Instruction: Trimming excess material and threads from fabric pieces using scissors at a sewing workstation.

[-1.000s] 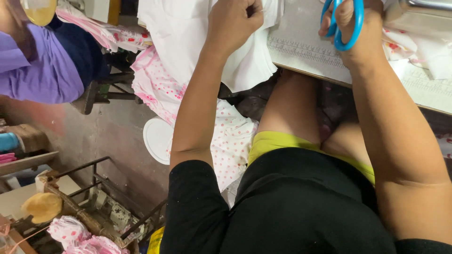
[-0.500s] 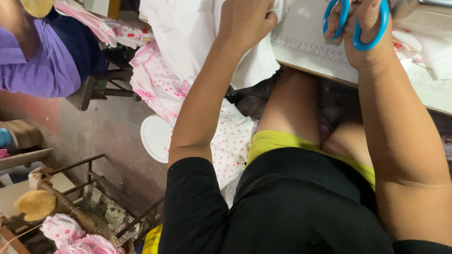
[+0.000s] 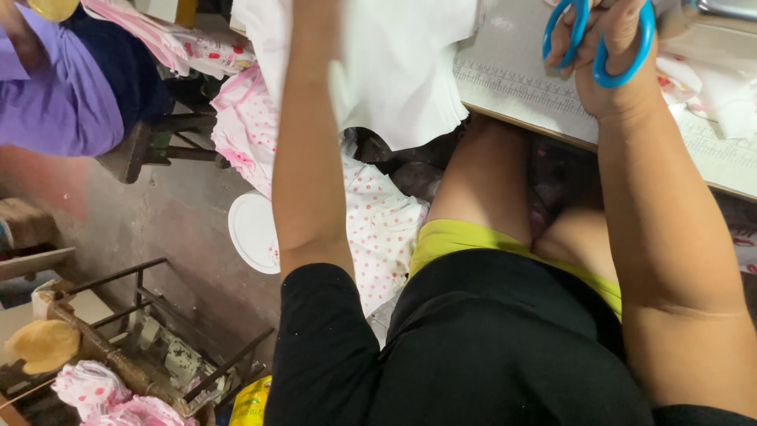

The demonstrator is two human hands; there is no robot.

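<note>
Your right hand [image 3: 611, 59] is closed around the blue-handled scissors [image 3: 599, 39], fingers threaded through both loops at the top right of the view; the blades run off the upper edge, so you cannot tell whether they are apart or together. The hand rests over the pale table [image 3: 528, 99], just beyond the ruler strip [image 3: 512, 79] printed along its near edge. Beside it to the left, the white fabric [image 3: 394, 63] lies on the table and spills over that edge in soft folds. Your left forearm crosses in front of this cloth and reaches up past the frame, so your left hand is out of sight and its grip cannot be told. Below the table edge your knees show, with yellow-green shorts [image 3: 473, 237] and a black top [image 3: 489, 347]. A white garment with small pink dots [image 3: 378, 229] hangs down between your left arm and your leg, and a round white plate-like disc [image 3: 252, 233] lies on the floor just beside it. Farther left, a person in a purple shirt [image 3: 55, 95] sits on a dark wooden stool [image 3: 134, 150]. At the lower left stands a black metal frame [image 3: 150, 315], with what may be an old machine inside it and more pink-dotted cloth [image 3: 95, 394] heaped beside it.
</note>
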